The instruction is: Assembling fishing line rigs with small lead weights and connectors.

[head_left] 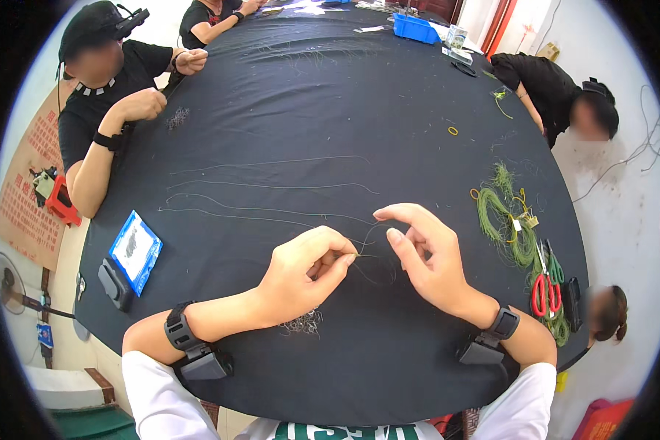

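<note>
Over the near middle of the table, my left hand (308,268) is closed, thumb and forefinger pinching a thin line (368,256). Loose loops of that line curl between my two hands. My right hand (429,257) is open beside it, thumb and forefinger apart and the other fingers curled; whether its forefinger touches the line I cannot tell. Partly behind my left wrist lies a pile of small, thin metal pieces (304,323), perhaps hooks. Several long strands (271,185) stretch across the cloth beyond my left hand.
On the right lie green line bundles (495,220), red-handled scissors (541,295), green-handled scissors (556,273) and a black case (573,304). A blue-white packet (136,253) and dark box (114,284) sit left. Other people work around the black-covered table (418,381); a blue tray (416,29) stands far off.
</note>
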The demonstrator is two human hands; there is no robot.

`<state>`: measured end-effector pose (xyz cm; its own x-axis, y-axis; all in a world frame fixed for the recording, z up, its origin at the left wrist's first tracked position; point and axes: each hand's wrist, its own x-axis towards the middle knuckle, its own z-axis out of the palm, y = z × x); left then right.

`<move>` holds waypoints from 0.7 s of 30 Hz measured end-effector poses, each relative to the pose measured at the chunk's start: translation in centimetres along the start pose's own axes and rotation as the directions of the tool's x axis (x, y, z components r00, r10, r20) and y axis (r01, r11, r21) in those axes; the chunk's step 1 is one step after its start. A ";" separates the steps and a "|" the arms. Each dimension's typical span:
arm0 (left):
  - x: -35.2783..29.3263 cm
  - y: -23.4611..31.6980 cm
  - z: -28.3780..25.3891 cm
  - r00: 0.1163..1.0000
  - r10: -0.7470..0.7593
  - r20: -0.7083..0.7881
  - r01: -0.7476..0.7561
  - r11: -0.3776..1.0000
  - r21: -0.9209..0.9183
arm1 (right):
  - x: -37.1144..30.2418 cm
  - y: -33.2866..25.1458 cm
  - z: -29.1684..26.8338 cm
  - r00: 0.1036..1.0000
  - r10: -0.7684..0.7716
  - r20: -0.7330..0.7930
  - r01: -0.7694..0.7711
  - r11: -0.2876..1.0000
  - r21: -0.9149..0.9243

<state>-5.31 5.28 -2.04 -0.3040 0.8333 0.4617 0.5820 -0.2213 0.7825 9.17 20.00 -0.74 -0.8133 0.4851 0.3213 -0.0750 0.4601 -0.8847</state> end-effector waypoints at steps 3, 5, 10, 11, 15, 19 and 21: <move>0.1 0.0 0.1 0.998 0.066 0.015 -0.066 0.998 -0.002 | 0.0 -0.8 0.3 0.981 -0.192 0.004 0.189 0.960 -0.205; 0.1 -0.1 0.1 0.996 0.086 0.034 -0.086 0.996 0.002 | 0.0 -0.5 0.6 0.955 -0.293 0.055 0.298 0.939 -0.171; 0.0 -1.0 0.3 0.994 0.106 0.027 -0.106 0.994 -0.001 | -0.2 0.6 0.7 0.976 -0.003 0.219 -0.006 0.999 0.038; 0.1 -1.0 0.3 0.994 0.104 0.036 -0.104 0.994 -0.013 | -0.1 0.6 0.6 0.962 0.063 0.264 -0.107 0.982 0.155; 0.2 -0.5 0.2 0.995 0.096 0.031 -0.096 0.995 -0.004 | 0.0 0.5 0.6 0.929 0.153 0.338 -0.256 0.924 0.284; -0.1 -0.5 0.2 0.996 0.084 0.018 -0.084 0.996 -0.008 | 0.0 0.8 0.7 0.909 0.186 0.373 -0.318 0.888 0.332; 0.0 -0.4 0.3 0.997 0.065 0.032 -0.065 0.998 -0.028 | -0.2 1.0 0.6 0.899 0.213 0.382 -0.354 0.868 0.348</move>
<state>-5.31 5.51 -2.45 -0.2411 0.8327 0.4984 0.5793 -0.2886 0.7623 8.96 19.91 -1.87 -0.9678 0.2501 -0.0290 0.0218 -0.0315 -0.9993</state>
